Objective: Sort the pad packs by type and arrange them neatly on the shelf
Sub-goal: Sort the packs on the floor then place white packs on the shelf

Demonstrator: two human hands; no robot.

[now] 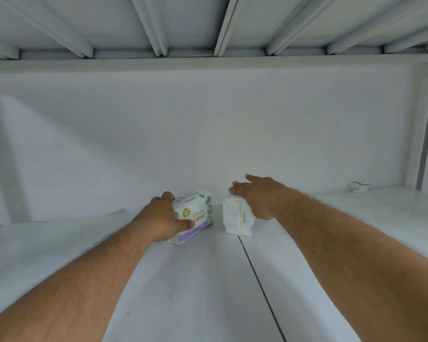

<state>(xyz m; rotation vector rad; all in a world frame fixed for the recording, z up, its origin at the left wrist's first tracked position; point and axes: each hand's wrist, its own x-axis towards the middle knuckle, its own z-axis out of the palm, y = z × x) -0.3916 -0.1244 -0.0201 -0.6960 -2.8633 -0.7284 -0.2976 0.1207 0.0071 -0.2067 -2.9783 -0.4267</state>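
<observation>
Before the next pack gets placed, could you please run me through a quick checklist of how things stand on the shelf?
1. Left hand grips the left pack, thumb on its front: ok.
2. Right hand rests on the right pack with straight fingers, no grip: ok.
3. Both packs sit on the shelf: ok.
4. Packs lined up: not ok, a gap separates them and they face different ways.
5. Same type: cannot tell, the right pack shows only its end.

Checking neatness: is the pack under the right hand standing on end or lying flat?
Standing on end: the right pack rises tall and narrow from the shelf, seam facing the camera.
</observation>
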